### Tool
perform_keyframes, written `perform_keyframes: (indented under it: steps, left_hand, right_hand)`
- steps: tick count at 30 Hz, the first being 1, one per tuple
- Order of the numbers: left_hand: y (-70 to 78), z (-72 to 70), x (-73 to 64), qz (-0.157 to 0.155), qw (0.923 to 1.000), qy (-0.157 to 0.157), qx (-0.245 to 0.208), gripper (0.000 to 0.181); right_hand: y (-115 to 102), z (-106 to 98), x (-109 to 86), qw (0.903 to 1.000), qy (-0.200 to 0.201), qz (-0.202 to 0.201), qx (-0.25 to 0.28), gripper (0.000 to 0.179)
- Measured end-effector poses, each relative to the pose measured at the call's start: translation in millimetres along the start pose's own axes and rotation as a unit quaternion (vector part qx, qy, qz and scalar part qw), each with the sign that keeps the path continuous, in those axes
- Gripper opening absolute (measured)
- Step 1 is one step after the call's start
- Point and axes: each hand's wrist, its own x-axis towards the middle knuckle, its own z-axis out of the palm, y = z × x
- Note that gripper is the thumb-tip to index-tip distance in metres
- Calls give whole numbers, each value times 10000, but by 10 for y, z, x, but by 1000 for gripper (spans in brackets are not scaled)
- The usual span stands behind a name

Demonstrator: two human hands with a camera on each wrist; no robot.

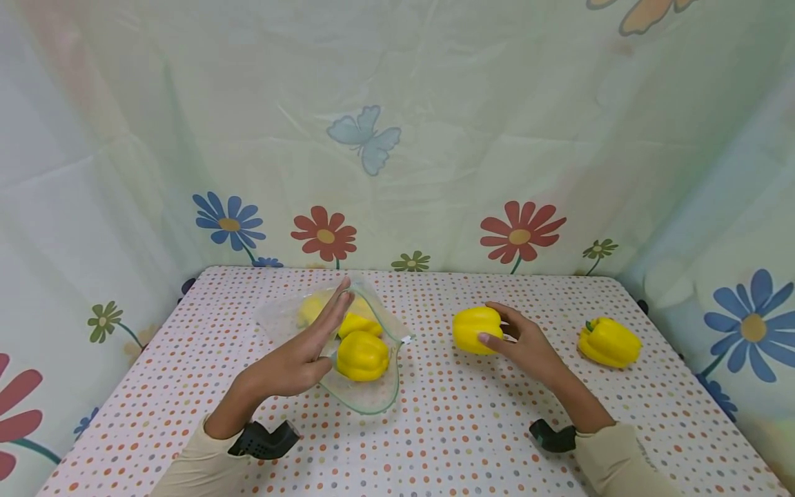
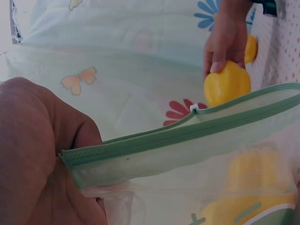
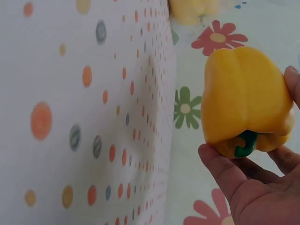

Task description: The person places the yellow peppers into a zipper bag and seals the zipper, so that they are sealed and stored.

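Observation:
A clear zip bag (image 1: 277, 315) with a green zip edge lies on the table with its mouth towards the right. Several yellow bell peppers (image 1: 362, 356) are inside it. My left hand (image 1: 304, 355) pinches the bag's corner between thumb and fingers; the left wrist view shows the green zip strip (image 2: 159, 144) there and a white slider (image 2: 194, 108) along it. To the right of the bag, my right hand (image 1: 524, 345) grips another yellow bell pepper (image 1: 476, 330), fingers and thumb around its stem end. In the right wrist view its green stem (image 3: 246, 143) faces the palm.
One more yellow bell pepper (image 1: 611, 343) lies on its side at the right of the table. The dotted tablecloth (image 1: 435, 442) covers the table. A flower-printed curtain (image 1: 435, 138) hangs behind and at both sides.

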Motion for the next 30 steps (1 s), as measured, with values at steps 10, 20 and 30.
perform_keyframes:
  steps: [10, 20, 30]
  left_hand:
    - [9, 0, -2, 50, 10000, 36, 47, 95]
    - [4, -1, 2, 36, 10000, 41, -23, 94]
    - [-7, -1, 3, 88, 9998, 40, -155, 98]
  right_hand:
    - [-118, 70, -41, 9996, 7, -265, 105, 70]
    - [-249, 122, -54, 9962, -171, -535, 659, 67]
    - [-441, 191, -87, 9924, -270, -728, 954, 62]
